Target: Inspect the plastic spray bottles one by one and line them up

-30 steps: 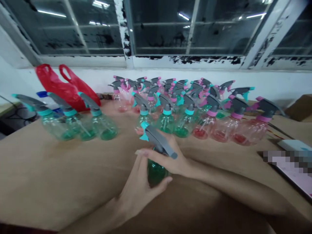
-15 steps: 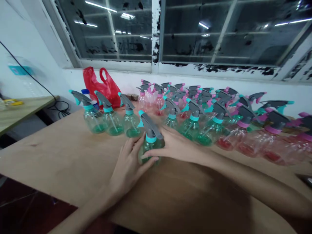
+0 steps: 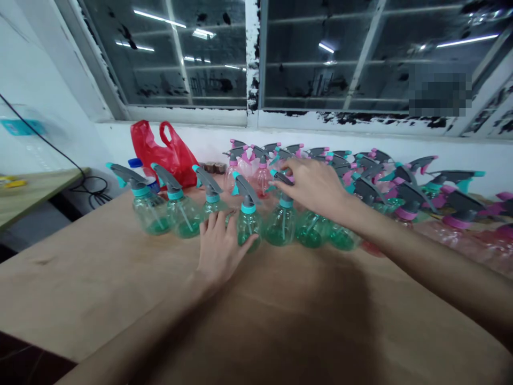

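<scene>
A clear green spray bottle (image 3: 248,222) with a grey and turquoise head stands upright in the front row. My left hand (image 3: 218,248) is at its lower left side, the thumb across its front and the fingers beside it. To its right is another green spray bottle (image 3: 279,224), also upright. My right hand (image 3: 316,184) reaches over this one, its fingers bent and closed about the grey head; some fingertips are hidden. Green liquid lies low in both bottles. More green spray bottles (image 3: 182,214) line up on the left.
Many pink-collared spray bottles (image 3: 409,200) crowd the right and back of the wooden table (image 3: 120,289). A red plastic bag (image 3: 176,158) and a blue-capped bottle (image 3: 138,168) are at the back left, below the window. A black cable (image 3: 94,187) hangs by the side table (image 3: 44,184).
The bottle that both hands held has moved back into line with the others. My right hand has left it and moved right to the neighbouring bottle's head; my left hand stays beside it.
</scene>
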Motion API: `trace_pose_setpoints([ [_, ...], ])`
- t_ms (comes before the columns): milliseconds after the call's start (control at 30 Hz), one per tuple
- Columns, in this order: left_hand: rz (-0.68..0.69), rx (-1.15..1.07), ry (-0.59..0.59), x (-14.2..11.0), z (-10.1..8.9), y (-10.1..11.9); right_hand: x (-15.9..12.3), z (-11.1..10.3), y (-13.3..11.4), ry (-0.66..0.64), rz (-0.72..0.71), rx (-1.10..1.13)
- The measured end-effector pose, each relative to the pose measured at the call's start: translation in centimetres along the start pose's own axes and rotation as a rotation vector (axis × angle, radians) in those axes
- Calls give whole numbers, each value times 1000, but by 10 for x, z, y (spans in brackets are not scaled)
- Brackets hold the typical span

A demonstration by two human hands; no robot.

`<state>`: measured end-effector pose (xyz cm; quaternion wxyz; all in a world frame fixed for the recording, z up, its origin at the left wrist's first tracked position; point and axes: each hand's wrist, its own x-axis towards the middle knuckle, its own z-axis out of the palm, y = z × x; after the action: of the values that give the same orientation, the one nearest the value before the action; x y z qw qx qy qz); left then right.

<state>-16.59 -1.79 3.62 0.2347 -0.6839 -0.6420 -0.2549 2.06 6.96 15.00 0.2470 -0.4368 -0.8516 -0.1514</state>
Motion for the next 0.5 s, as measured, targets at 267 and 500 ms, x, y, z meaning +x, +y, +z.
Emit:
trace_pose_setpoints([
  [267, -62, 26, -41, 18, 10, -2, 6, 19, -6, -80, -18, -95],
  [500, -51, 44, -46, 15, -4, 3, 4, 16, -2, -137, -53, -52],
])
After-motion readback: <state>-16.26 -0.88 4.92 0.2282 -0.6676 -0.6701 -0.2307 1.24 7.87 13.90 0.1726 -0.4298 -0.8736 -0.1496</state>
